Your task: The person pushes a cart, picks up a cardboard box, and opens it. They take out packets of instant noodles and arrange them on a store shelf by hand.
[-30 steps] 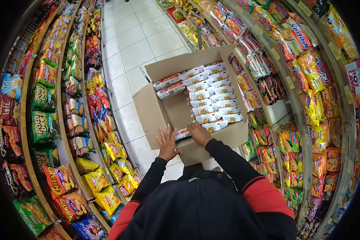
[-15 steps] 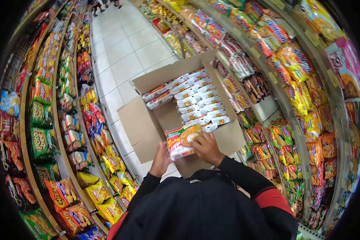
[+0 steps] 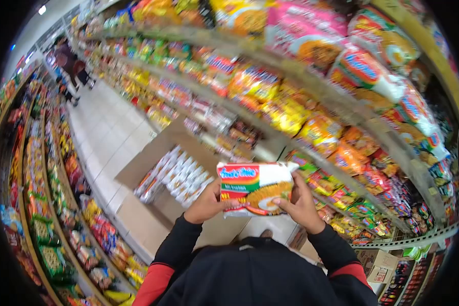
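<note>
A noodle packet [image 3: 255, 189] with a red, green and white wrapper is held up in front of my chest, its printed face toward me. My left hand [image 3: 207, 203] grips its left side, the thumb across the front. On the right edge, my right hand [image 3: 302, 204] closes round the packet with its thumb near the pictured egg. Behind and to the left, an open cardboard box [image 3: 153, 148] stands on the floor, with rows of white-edged packets [image 3: 181, 176] inside.
Shelves of snack bags [image 3: 43, 219] line the left side. Noodle shelves [image 3: 301, 76] curve along the right. The tiled aisle floor [image 3: 102, 122] runs between them toward people [image 3: 69, 64] far off. Another cardboard box [image 3: 377, 265] stands at lower right.
The view has swung right toward the noodle shelves. The packet has come up from over the box and turned upright; both hands now hold its sides.
</note>
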`<state>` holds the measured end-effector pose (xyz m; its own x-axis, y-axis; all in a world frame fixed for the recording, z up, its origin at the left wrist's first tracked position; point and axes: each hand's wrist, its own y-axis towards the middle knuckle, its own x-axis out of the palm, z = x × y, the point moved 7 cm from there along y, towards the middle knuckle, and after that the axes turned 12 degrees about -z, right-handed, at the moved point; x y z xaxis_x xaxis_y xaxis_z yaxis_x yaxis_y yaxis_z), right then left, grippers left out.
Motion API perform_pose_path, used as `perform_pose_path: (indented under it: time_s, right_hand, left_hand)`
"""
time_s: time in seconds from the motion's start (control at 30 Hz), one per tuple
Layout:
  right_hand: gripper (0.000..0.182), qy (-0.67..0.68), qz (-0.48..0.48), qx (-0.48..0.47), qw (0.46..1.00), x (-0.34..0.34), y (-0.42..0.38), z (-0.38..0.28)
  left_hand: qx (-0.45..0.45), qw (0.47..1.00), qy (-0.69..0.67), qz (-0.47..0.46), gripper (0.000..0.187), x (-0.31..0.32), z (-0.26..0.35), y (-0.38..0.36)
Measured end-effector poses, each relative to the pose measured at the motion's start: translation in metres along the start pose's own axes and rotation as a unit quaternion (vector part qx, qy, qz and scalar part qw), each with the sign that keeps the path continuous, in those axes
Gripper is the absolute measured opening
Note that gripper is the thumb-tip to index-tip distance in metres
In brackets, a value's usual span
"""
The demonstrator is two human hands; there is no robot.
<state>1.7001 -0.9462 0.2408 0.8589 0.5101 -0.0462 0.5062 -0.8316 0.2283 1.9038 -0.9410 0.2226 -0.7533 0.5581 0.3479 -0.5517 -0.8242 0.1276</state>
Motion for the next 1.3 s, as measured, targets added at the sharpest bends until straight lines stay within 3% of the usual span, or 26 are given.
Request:
perform_pose_path:
  time_s: [0.07,0.17,0.23,0.3,0.33,0.37,0.47,0.57,0.63,0.7,0.8,0.97,1.03,1.1,1.17,1.23,1.27,1.3]
  right_hand:
    - [0.064,0.011,0.003,0.029,1.0,-0.026,-0.005,-0.053]
    - [0.051,-0.02,0.071,-0.022,0.997,-0.077,-0.013,-0.127]
    - [0.047,-0.024,0.109,-0.026,0.993,-0.107,-0.019,-0.168]
    - [0.046,-0.035,0.139,-0.072,0.987,-0.131,-0.021,-0.209]
    - [0.047,-0.047,0.137,-0.098,0.985,-0.137,-0.018,-0.234]
    - [0.046,-0.037,0.144,-0.102,0.984,-0.149,-0.013,-0.247]
    - [0.048,-0.012,0.151,-0.094,0.984,-0.175,0.013,-0.282]
    - [0.053,-0.043,0.169,-0.124,0.977,-0.207,0.045,-0.29]
    - [0.058,-0.119,0.242,-0.129,0.954,-0.224,0.054,-0.292]
    - [0.062,-0.118,0.227,-0.15,0.955,-0.23,0.059,-0.291]
    - [0.059,-0.273,0.252,-0.132,0.919,-0.229,0.055,-0.292]
    - [0.062,-0.161,0.212,-0.146,0.953,-0.226,0.021,-0.294]
    - [0.055,-0.135,0.213,-0.107,0.962,-0.251,-0.009,-0.297]
    - [0.047,-0.101,0.235,-0.092,0.962,-0.279,-0.046,-0.306]
    - [0.038,-0.071,0.296,-0.084,0.949,-0.308,-0.074,-0.317]
    - [0.031,-0.143,0.304,-0.002,0.942,-0.358,-0.087,-0.322]
    - [0.027,-0.12,0.347,-0.014,0.93,-0.374,-0.086,-0.321]
    - [0.027,-0.121,0.329,-0.063,0.934,-0.392,-0.078,-0.322]
  left_hand:
    - [-0.01,0.992,0.091,-0.086,0.064,0.028,0.021,0.039]
    - [0.12,0.983,0.008,-0.138,0.081,0.08,0.079,0.102]
    - [0.137,0.982,0.023,-0.132,0.084,0.11,0.121,0.13]
    - [0.204,0.966,0.06,-0.149,0.083,0.141,0.159,0.153]
    - [0.244,0.956,0.084,-0.138,0.074,0.154,0.178,0.164]
    - [0.247,0.954,0.086,-0.148,0.074,0.162,0.192,0.176]
    - [0.21,0.947,0.209,-0.124,0.051,0.166,0.234,0.211]
    - [0.172,0.931,0.308,-0.09,0.035,0.16,0.26,0.244]
    - [0.186,0.928,0.305,-0.106,0.038,0.163,0.266,0.259]
    - [0.217,0.921,0.297,-0.133,0.041,0.163,0.264,0.269]
    - [0.241,0.91,0.302,-0.151,0.046,0.165,0.26,0.264]
    - [0.194,0.905,0.347,-0.149,0.05,0.183,0.248,0.243]
    - [0.185,0.908,0.341,-0.159,0.049,0.19,0.248,0.24]
    - [0.218,0.863,0.439,-0.123,0.048,0.193,0.254,0.232]
    - [0.213,0.86,0.447,-0.128,0.047,0.197,0.256,0.23]
    - [0.196,0.831,0.496,-0.158,0.046,0.208,0.255,0.233]
    - [0.2,0.822,0.51,-0.155,0.043,0.213,0.254,0.236]
    - [0.196,0.824,0.508,-0.159,0.043,0.218,0.25,0.242]
